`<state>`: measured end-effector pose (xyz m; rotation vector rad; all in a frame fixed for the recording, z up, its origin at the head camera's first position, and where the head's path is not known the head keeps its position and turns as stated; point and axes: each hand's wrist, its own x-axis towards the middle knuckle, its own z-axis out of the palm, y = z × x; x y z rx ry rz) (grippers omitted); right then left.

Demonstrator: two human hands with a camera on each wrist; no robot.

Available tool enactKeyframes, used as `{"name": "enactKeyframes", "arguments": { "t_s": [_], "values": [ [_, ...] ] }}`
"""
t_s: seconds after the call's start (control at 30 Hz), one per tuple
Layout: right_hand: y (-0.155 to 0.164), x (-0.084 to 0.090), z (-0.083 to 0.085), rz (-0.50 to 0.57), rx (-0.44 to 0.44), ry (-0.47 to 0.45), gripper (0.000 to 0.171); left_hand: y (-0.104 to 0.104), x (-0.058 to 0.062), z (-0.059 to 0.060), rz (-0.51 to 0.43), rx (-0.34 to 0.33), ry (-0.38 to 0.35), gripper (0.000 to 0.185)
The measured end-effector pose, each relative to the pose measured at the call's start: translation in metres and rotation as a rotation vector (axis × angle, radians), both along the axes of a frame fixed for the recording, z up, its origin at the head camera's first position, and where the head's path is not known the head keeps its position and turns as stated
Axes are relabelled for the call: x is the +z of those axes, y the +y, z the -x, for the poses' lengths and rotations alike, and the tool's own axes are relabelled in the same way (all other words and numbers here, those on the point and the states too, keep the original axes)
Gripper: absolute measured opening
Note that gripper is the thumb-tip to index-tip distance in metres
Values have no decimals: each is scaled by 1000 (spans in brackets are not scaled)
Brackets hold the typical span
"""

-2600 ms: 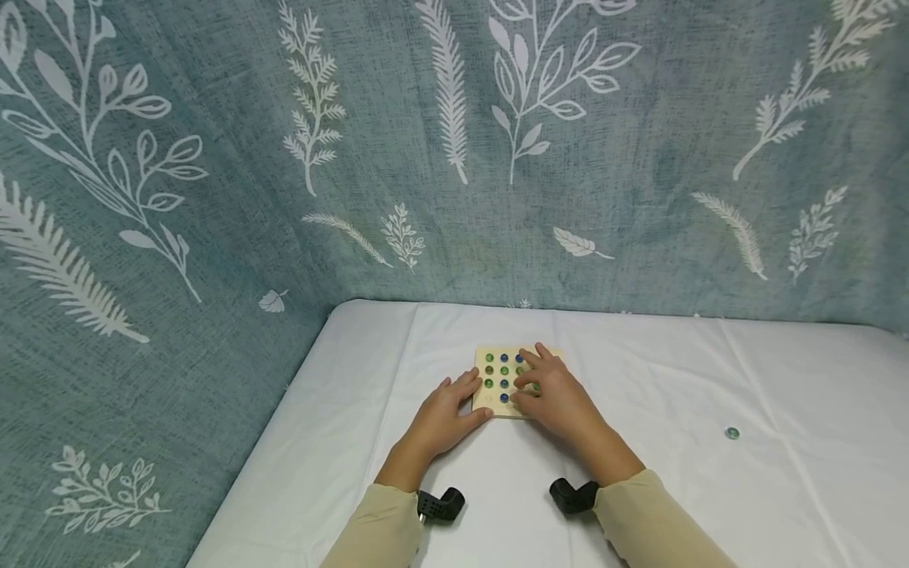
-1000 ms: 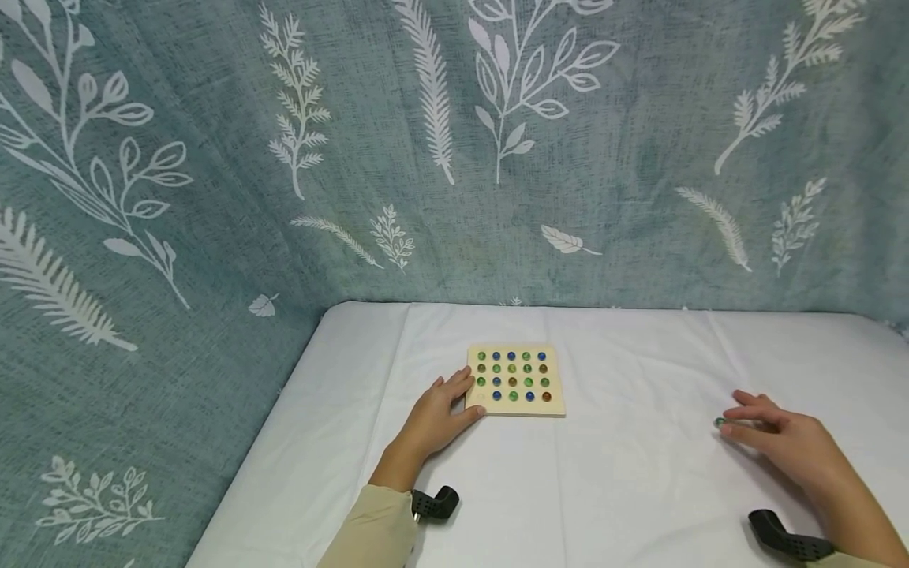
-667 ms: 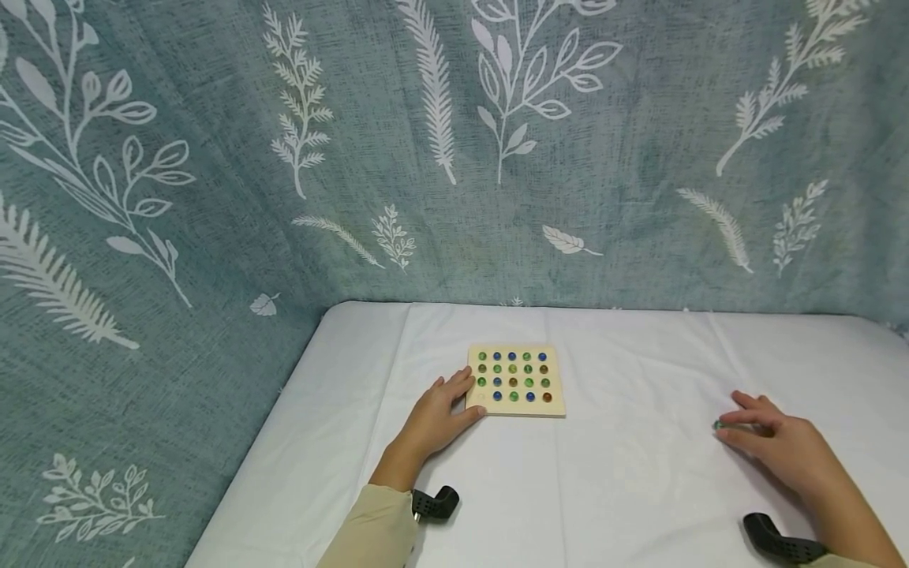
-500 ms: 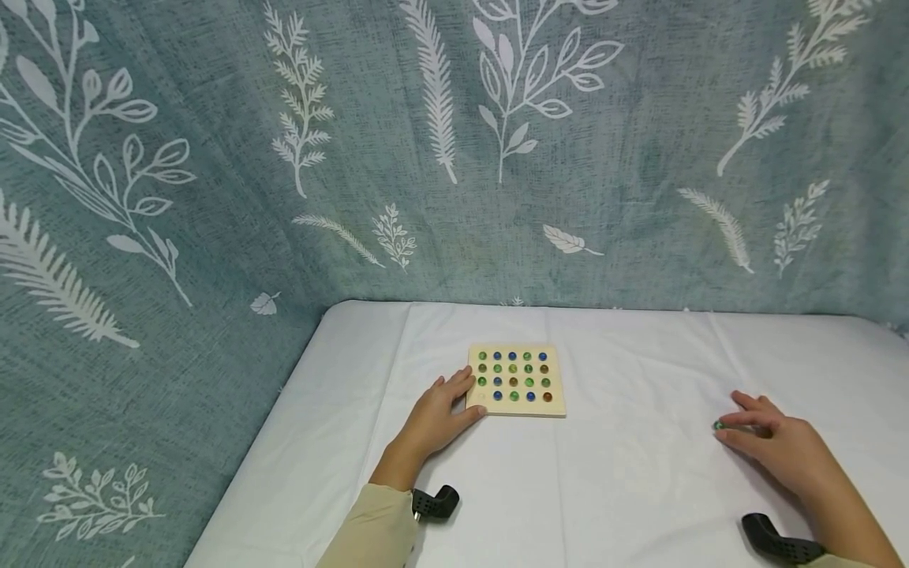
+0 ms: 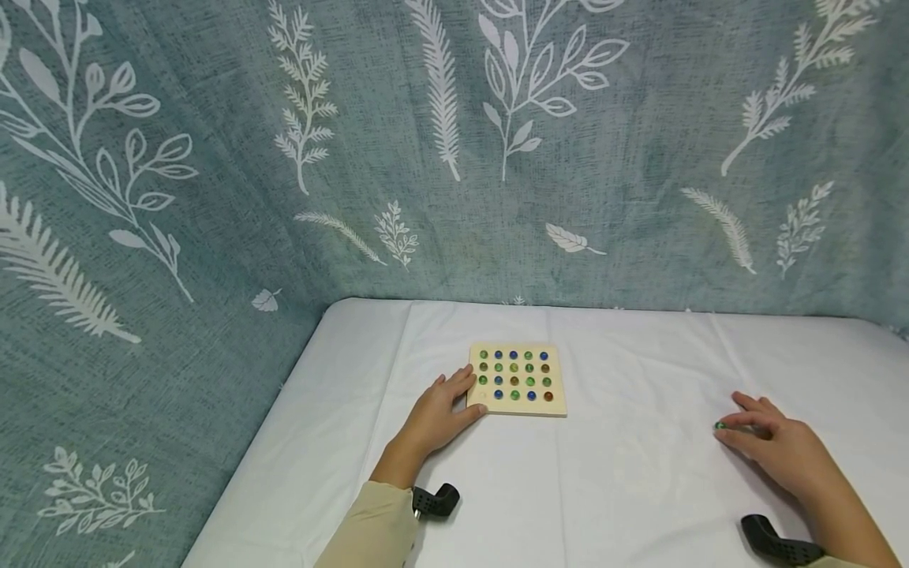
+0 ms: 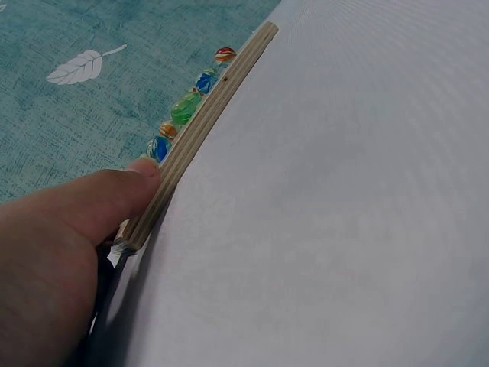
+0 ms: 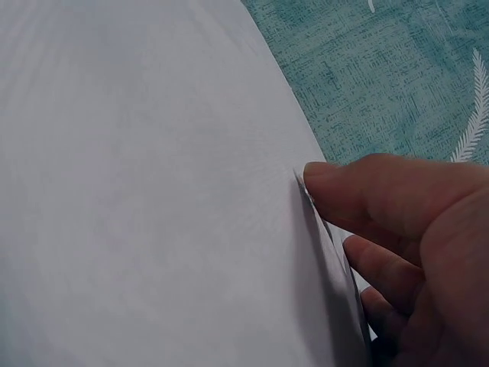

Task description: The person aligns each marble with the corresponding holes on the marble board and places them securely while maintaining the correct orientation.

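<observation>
The fingers [image 5: 738,427] of your right hand [image 5: 777,450] pinch a small green marble [image 5: 720,426] against the white surface [image 5: 639,489], near its right edge. Your left hand [image 5: 436,414] lies relaxed, its thumb [image 6: 126,187] pressing the near left corner of the wooden board [image 5: 518,380]. The board stands well apart from the marble, toward the far edge of the surface, with rows of colored marbles [image 5: 514,375] in its holes.
</observation>
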<state>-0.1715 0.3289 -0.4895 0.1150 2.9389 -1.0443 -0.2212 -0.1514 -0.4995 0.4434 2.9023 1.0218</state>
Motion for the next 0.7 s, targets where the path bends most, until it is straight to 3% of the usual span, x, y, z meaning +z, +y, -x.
{"name": "enactKeyframes", "arguments": {
  "t_s": [0.2,0.37,0.53,0.7],
  "values": [
    [-2,2,2,-10,-19,-16,62,-1,1,0,-3,-1,-1,65],
    [-16,6,7,4,-9,48,53,0,2,1,0,-3,-1,65],
    [-47,16,17,-13,65,100,52,0,1,2,2,6,-8,65],
    [-96,30,28,36,150,131,52,1,1,1,-4,14,-16,64]
  ]
}}
